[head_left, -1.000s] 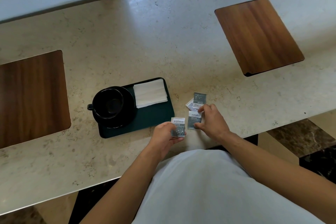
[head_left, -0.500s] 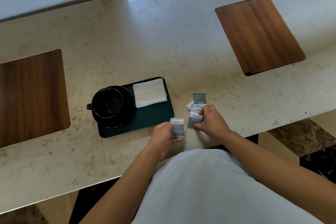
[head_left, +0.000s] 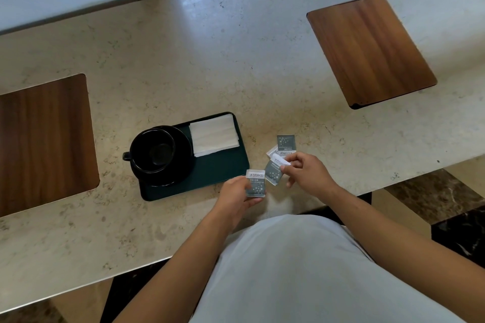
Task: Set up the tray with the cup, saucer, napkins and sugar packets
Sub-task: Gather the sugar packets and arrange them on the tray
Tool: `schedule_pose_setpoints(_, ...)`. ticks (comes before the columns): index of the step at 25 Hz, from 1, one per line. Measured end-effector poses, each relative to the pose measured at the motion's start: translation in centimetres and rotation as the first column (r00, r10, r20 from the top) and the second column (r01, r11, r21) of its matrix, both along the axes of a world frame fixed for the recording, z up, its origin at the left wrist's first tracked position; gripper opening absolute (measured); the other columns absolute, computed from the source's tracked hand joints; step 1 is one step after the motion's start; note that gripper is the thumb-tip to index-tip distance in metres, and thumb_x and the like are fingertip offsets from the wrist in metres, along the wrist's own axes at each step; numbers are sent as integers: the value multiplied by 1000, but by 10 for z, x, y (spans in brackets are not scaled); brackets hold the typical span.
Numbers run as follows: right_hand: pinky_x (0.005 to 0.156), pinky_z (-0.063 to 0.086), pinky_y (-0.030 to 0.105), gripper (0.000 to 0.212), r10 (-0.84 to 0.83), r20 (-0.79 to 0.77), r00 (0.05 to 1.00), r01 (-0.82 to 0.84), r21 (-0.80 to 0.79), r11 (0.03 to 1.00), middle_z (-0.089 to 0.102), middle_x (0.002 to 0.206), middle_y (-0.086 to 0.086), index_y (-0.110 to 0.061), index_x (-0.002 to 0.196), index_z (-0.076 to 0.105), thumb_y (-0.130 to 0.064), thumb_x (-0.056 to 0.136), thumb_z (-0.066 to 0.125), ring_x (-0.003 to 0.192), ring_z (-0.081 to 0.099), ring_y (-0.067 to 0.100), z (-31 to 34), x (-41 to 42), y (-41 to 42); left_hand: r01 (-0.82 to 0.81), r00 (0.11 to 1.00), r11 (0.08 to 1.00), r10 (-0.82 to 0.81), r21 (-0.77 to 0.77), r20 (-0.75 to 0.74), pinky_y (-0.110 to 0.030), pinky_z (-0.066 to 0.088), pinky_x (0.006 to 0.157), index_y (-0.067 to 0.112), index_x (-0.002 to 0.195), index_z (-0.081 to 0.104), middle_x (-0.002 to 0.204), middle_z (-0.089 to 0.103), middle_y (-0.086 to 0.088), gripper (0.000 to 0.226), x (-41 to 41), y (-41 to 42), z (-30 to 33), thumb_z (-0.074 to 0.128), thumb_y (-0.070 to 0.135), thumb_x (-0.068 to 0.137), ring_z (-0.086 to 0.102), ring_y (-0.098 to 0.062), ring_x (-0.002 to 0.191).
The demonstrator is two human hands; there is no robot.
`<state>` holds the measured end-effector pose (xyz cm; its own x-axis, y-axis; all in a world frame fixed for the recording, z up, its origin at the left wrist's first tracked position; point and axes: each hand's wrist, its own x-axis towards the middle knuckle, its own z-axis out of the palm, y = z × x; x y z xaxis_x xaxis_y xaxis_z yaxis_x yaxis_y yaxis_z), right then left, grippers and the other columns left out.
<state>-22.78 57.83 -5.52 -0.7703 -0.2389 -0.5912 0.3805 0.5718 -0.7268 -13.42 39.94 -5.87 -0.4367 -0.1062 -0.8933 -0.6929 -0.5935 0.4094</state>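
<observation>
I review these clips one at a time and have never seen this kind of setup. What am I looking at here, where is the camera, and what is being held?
There is no machine: a person works bare-handed, filmed by a wide-angle camera on their head, looking down. On the stone counter sits a dark tray bearing a black cup on its saucer and white napkins. The left hand holds one sugar packet. The right hand pinches another packet. More loose packets lie on the counter beside the tray. Two wooden panels are set into the counter.
</observation>
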Motion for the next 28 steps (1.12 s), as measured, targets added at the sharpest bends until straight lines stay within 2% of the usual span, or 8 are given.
schedule_pose_setpoints(3,68,56,35,7,30,-10,999,-31,-37,999,79,85,-3,-17,98,68,-23,95,68,59,73,23,7,0,-1,-7,1000,1000,7,8,10,-37,64,77,6,115,65,112,73,-22,35,-1,0,1,41,-3,92,74,-37,102)
schedule_pose_setpoints(6,56,50,19,5,-56,-174,983,65,46,997,76,84,-6,-21,97,68,-26,97,66,54,69,12,10,0,-3,-35,999,999,35,2,27,-37,65,73,5,114,63,114,71,-22,31,-2,0,2,42,-2,93,73,-38,103)
schedule_pose_setpoints(8,53,48,15,6,-124,-215,969,134,30,991,74,83,-5,-21,98,69,-26,97,65,54,67,10,11,-4,-1,-49,998,999,49,8,35,-38,65,76,7,111,62,115,70,-22,27,-2,-1,4,43,-1,94,73,-38,103)
schedule_pose_setpoints(11,58,50,26,6,-76,-54,996,70,-104,992,76,82,-1,-19,96,71,-24,96,67,55,64,15,11,-4,0,-57,998,995,57,81,-3,-40,64,80,1,119,58,116,71,-26,28,0,-2,6,46,2,94,76,-36,97)
schedule_pose_setpoints(13,60,50,30,6,-3,-9,1000,2,-127,992,76,84,1,-17,92,71,-23,95,69,56,61,14,8,2,-3,-35,998,992,40,123,-41,-40,64,81,-1,122,57,113,73,-26,31,1,-2,8,48,3,93,76,-35,97)
schedule_pose_setpoints(20,57,52,19,13,104,-26,994,-104,-9,995,76,82,-5,-18,89,71,-25,86,81,63,72,10,3,8,-15,112,988,991,-103,76,-119,-46,62,90,-1,115,68,109,76,-24,25,-3,1,10,61,-9,93,74,-37,103)
schedule_pose_setpoints(24,53,51,14,24,89,-46,995,-87,30,996,75,81,-5,-16,91,65,-26,82,85,63,73,8,1,10,-20,131,985,989,-123,64,-123,-43,63,83,-5,121,64,116,71,-26,32,-4,2,12,62,-15,91,76,-37,99)
schedule_pose_setpoints(28,50,49,12,22,88,-51,995,-86,42,995,74,78,-6,-19,88,65,-32,83,83,59,71,7,-3,8,-21,110,989,993,-104,51,-100,-41,63,80,-4,122,63,118,69,-25,34,-4,1,10,62,-16,91,76,-37,99)
